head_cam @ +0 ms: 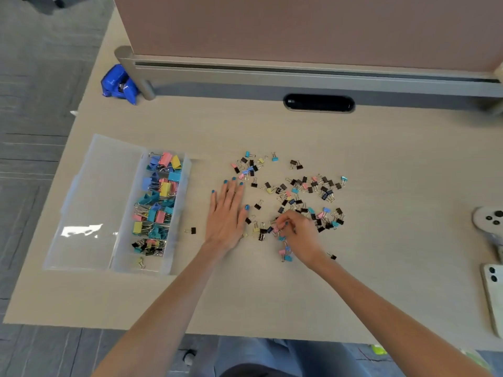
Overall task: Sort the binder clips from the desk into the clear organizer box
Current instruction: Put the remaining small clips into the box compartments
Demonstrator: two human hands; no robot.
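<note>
While right hand (300, 235): fingers pinched among small clips (296, 197), grip unclear
Left hand (227, 213): flat, fingers spread, on desk (272, 295)
Box (178, 213): left, long axis front-to-back, lid open leftward
Room: bare desk near front edge

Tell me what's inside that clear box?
The clear organizer box holds large coloured binder clips, small clips nearer, one yellow clip alone. Lower layers are covered.

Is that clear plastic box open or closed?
Open. The clear organizer box has its lid folded flat to the left, and its clips lie uncovered.
</note>
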